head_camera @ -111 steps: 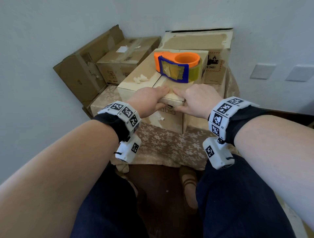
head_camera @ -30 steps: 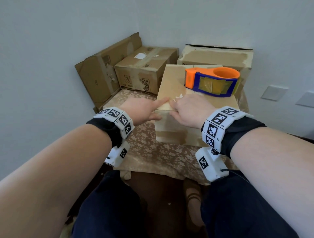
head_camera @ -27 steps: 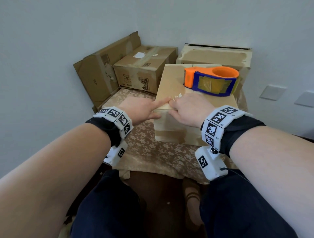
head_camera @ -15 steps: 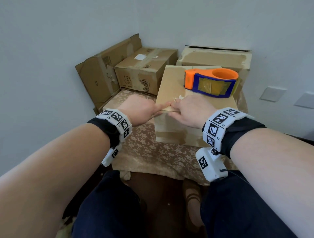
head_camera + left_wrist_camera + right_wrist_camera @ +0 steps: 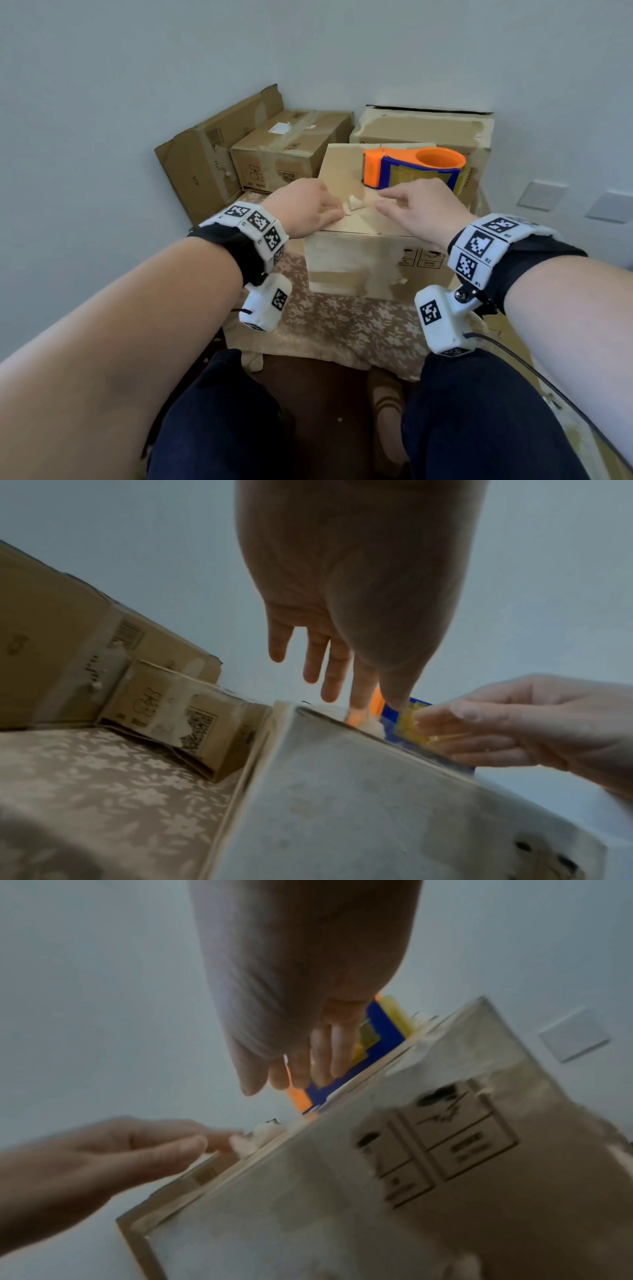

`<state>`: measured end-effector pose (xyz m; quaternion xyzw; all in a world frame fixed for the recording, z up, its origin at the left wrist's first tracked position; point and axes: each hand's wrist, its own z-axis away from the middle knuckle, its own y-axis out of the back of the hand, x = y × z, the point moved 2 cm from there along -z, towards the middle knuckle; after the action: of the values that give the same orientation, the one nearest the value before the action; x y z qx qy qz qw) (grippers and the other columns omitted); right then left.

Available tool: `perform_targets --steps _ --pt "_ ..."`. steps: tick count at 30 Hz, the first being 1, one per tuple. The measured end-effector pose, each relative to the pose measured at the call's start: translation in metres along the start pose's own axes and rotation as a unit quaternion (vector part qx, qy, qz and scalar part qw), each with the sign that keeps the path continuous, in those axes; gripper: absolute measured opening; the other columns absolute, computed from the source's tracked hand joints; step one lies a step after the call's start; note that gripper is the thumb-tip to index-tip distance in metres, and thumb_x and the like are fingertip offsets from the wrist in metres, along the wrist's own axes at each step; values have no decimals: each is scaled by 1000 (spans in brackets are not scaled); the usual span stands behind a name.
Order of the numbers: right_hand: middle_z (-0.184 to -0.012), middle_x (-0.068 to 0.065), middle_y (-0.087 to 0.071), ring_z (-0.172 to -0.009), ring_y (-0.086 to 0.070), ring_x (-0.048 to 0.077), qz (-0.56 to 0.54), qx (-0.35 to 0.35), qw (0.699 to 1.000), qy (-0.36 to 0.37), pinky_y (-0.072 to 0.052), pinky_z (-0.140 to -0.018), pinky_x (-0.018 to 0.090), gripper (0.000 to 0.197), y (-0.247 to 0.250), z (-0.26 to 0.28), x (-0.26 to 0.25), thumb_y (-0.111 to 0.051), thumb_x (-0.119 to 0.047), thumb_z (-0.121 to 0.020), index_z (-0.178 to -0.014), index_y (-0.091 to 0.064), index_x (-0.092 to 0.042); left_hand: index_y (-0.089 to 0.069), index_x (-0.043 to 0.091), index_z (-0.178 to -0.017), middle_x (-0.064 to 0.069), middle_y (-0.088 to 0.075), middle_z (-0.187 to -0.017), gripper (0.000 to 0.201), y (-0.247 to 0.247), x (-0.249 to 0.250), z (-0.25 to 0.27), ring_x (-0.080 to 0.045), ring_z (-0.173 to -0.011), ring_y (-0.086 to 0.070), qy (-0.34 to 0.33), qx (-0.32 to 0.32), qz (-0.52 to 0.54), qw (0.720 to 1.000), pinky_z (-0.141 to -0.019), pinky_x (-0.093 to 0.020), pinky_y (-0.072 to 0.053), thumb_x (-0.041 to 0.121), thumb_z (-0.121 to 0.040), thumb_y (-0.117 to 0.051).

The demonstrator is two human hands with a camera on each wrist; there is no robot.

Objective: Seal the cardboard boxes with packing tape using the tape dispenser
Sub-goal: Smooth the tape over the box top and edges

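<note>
A pale cardboard box (image 5: pixel 363 263) stands on the table with its top flaps down. The orange and blue tape dispenser (image 5: pixel 407 168) lies on the far end of its top. My left hand (image 5: pixel 305 209) and right hand (image 5: pixel 423 209) hover just above the near half of the top, fingers straight or relaxed, holding nothing. A small white torn scrap (image 5: pixel 354 204) lies on the top between them. In the left wrist view my left hand's fingers (image 5: pixel 329 674) point at the dispenser (image 5: pixel 377 700). In the right wrist view my right hand's fingers (image 5: pixel 322 1056) hang before the dispenser (image 5: pixel 383 1042).
A taped box (image 5: pixel 291 150) and a leaning flattened box (image 5: pixel 202 161) stand at the back left against the wall. A larger box (image 5: pixel 421 126) sits behind the dispenser. The table has a floral cloth (image 5: pixel 342 325). Wall plates (image 5: pixel 541 195) are at right.
Both hands have lifted off the near edge of the box top and moved forward over it toward the dispenser. The box and the dispenser stay put.
</note>
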<state>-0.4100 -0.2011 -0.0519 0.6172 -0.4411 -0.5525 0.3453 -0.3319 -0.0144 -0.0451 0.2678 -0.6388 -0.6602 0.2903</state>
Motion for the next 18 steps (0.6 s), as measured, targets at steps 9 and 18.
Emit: perform_targets --steps 9,18 --pt "-161 -3 -14 -147 -16 17 169 -134 974 71 -13 -116 33 55 -17 4 18 -25 -45 -102 -153 -20 -23 -5 15 -153 -3 -5 -161 65 -26 41 -25 -20 -147 -9 -45 -78 68 994 -119 -42 -11 44 -101 -30" --pt "-161 0 -11 -148 -10 20 154 -133 974 98 -13 -117 35 66 -28 2 28 -29 -53 -98 -154 -15 -20 -10 16 -153 0 -7 -161 67 -34 37 -25 -14 -147 -10 -58 -64 45 995 -117 -40 -6 47 -98 -34"
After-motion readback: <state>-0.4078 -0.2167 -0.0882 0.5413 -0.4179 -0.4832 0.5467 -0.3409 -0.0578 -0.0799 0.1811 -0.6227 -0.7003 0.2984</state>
